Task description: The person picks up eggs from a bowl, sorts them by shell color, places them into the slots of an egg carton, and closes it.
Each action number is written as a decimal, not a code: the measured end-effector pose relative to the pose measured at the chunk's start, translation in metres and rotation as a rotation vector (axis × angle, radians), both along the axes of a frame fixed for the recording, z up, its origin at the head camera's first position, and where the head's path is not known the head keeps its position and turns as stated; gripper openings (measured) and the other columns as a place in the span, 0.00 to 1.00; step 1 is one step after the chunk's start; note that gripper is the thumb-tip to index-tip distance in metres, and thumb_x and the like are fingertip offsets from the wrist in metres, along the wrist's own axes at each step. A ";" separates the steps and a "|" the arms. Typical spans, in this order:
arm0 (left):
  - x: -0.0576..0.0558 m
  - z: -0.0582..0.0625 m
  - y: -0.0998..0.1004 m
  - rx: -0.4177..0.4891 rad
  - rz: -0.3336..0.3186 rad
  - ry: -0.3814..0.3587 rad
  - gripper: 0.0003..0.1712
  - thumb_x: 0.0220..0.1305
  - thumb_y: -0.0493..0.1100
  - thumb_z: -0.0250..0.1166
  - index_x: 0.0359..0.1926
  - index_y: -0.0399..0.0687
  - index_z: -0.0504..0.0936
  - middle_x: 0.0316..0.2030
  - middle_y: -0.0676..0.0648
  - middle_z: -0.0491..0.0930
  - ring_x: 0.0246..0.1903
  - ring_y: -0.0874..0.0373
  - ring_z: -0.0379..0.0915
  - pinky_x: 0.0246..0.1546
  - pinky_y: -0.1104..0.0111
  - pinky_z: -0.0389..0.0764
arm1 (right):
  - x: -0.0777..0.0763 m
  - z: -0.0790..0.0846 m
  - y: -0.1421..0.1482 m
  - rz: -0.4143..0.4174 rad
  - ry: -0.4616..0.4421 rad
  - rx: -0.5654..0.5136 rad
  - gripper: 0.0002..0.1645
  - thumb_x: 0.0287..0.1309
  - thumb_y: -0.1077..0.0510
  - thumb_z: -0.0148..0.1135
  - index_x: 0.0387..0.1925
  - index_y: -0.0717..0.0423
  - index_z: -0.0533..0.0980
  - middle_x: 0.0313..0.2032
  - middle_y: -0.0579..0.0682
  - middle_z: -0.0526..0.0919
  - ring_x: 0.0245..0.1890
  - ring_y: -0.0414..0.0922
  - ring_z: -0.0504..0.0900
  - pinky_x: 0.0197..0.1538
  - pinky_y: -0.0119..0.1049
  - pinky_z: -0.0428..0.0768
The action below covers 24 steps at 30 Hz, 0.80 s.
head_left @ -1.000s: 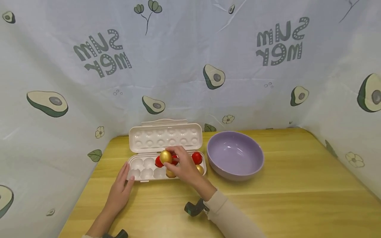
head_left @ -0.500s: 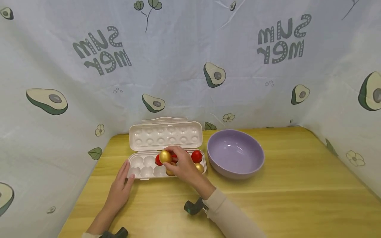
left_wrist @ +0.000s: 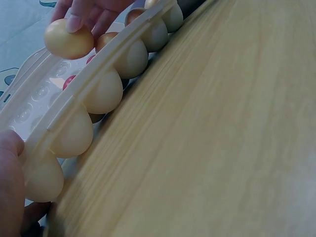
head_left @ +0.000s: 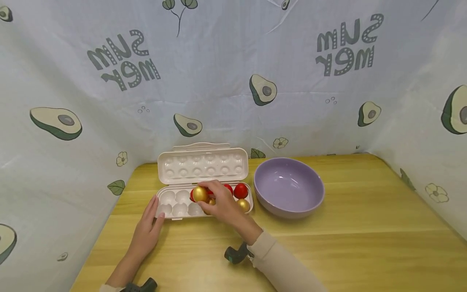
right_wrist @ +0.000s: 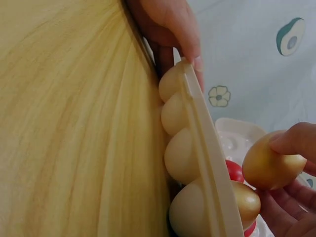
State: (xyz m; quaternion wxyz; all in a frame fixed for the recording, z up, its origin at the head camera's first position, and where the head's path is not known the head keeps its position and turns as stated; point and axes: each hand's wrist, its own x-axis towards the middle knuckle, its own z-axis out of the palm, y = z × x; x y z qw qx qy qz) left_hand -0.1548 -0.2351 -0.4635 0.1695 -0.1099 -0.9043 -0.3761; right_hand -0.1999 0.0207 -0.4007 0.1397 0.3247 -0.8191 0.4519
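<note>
My right hand (head_left: 222,205) pinches a golden egg (head_left: 199,194) between thumb and fingers, raised above the open egg carton (head_left: 176,214). In the right wrist view the held egg stands clear of the rim, close to another golden egg (right_wrist: 247,203) seated in a cup. Red eggs (head_left: 240,190) and golden eggs (head_left: 243,205) sit in cups toward the carton's right side; some are partly hidden by my right hand. Cups on the left side hold nothing. My left hand (head_left: 146,233) grips the carton's left end, its thumb (left_wrist: 11,143) on the rim.
A purple bowl (head_left: 288,188) with nothing in it stands just right of the carton. The carton's lid (head_left: 202,165) is folded back near the patterned curtain (head_left: 226,73). All of it rests on a wooden table (head_left: 328,247).
My right hand has shifted slightly left with the golden egg in its fingers. The left hand keeps its place on the carton, and the head view has tilted slightly.
</note>
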 end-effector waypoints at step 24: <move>0.000 -0.001 -0.001 -0.014 0.001 -0.030 0.33 0.69 0.49 0.46 0.68 0.39 0.49 0.68 0.43 0.46 0.66 0.48 0.42 0.65 0.74 0.44 | 0.009 -0.008 -0.008 0.025 0.061 0.229 0.24 0.47 0.57 0.68 0.48 0.45 0.73 0.39 0.43 0.71 0.36 0.37 0.70 0.39 0.20 0.73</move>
